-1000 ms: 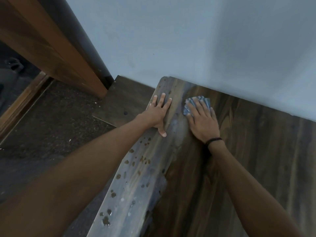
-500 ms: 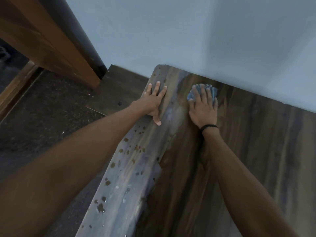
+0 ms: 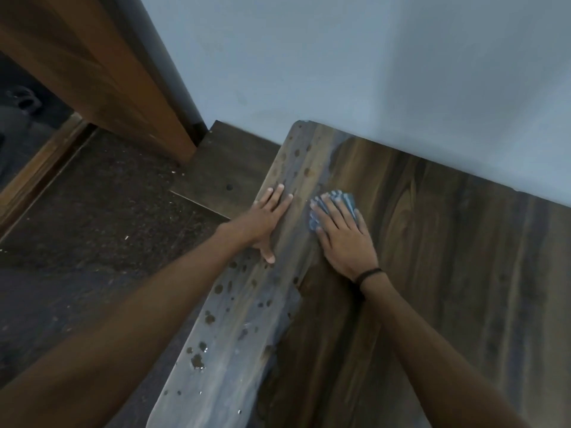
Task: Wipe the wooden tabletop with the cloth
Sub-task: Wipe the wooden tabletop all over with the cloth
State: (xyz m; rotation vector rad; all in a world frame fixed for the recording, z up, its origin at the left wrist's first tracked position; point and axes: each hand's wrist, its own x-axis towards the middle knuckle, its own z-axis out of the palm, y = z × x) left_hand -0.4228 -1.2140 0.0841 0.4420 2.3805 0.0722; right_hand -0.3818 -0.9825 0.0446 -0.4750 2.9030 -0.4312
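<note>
Mid-wipe near the wall [image 3: 370,72], with right hand [image 3: 343,239] flat, fingers straight, pressing the blue cloth [image 3: 347,197] onto the tabletop [image 3: 448,273], left hand [image 3: 265,217] flat and empty alongside; next, probably needing a firm drag away from the wall down the dusty spotted strip [image 3: 241,335].

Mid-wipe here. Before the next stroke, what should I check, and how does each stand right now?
1. Cloth flat under right hand: ok.
2. Left hand bracing flat on tabletop edge: ok.
3. Left strip wiped: not ok, dusty with dark spots.
4. Left hand out of the cloth's way: not ok, it rests on that strip.
5. Cloth underside clean: cannot tell.
</note>
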